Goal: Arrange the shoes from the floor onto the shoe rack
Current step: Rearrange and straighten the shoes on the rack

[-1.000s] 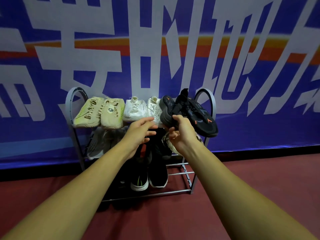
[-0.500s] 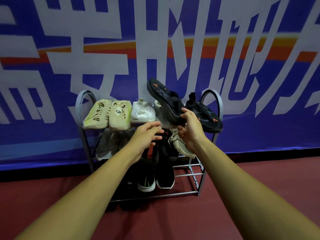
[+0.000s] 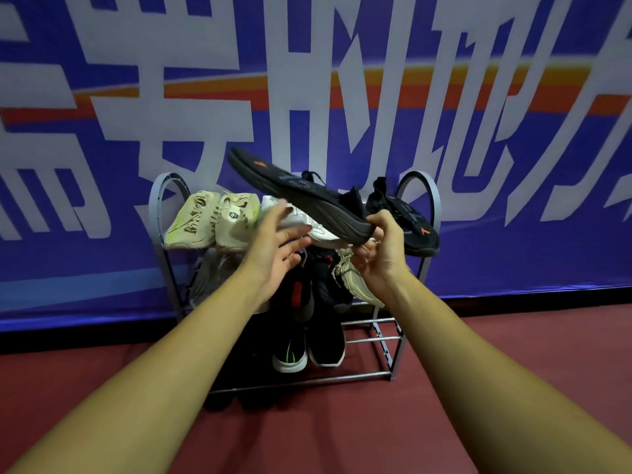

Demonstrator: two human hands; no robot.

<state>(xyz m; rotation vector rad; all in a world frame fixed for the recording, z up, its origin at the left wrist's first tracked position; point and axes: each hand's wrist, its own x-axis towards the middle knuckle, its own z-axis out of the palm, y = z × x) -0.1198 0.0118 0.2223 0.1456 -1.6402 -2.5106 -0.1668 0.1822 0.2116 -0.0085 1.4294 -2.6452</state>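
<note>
Right hand (image 3: 383,249) gripping black shoe (image 3: 301,196), above shoe rack (image 3: 419,200)

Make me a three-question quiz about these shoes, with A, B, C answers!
1. Where does the second black sneaker with an orange mark sit? A) floor B) top shelf of the grey metal shoe rack, right end C) bottom shelf
2. What colour is the mark on the sole of the lifted black sneaker? A) orange B) green C) white
3. What is the left-hand grip doing? A) making a fist B) holding a shoe C) open, fingers spread
Answers: 1 B, it rests by the right arch; 2 A, orange shows near the toe; 3 C, fingers spread while the right-hand grip holds that sneaker.
</note>
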